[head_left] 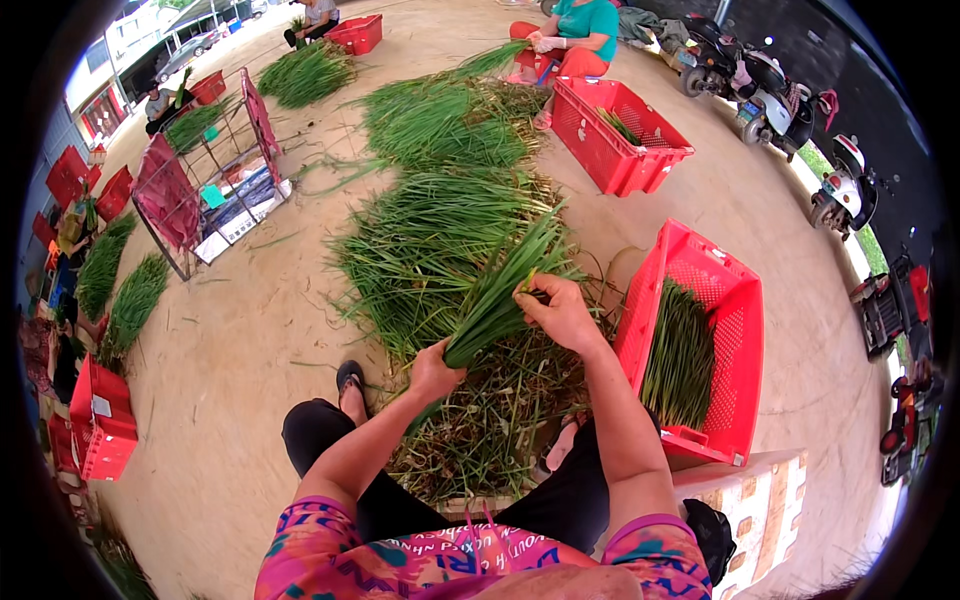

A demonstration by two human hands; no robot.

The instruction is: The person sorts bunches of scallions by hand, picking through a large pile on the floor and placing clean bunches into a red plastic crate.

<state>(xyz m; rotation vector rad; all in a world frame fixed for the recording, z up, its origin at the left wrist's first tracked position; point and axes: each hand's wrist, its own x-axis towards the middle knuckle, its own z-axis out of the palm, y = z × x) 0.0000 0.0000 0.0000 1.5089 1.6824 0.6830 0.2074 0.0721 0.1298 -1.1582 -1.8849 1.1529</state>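
Observation:
My left hand (437,371) is wrapped round the lower end of a bunch of long green garlic chives (500,297). The bunch slants up and to the right, its leaves fanning out. My right hand (558,312) pinches at the right side of the bunch, with a small yellowish leaf (533,275) at its fingertips. Beyond the bunch a large heap of loose chives (430,235) lies on the floor. Below my hands, between my feet, spreads a pile of trimmed leaves and dry scraps (490,430).
At my right stands a red plastic crate (735,370) with chives (680,355) inside; another red crate (625,135) is farther off. A co-worker (585,35) sits beyond the heap holding chives. A metal-framed cart (215,190) stands left, parked scooters (765,100) at right.

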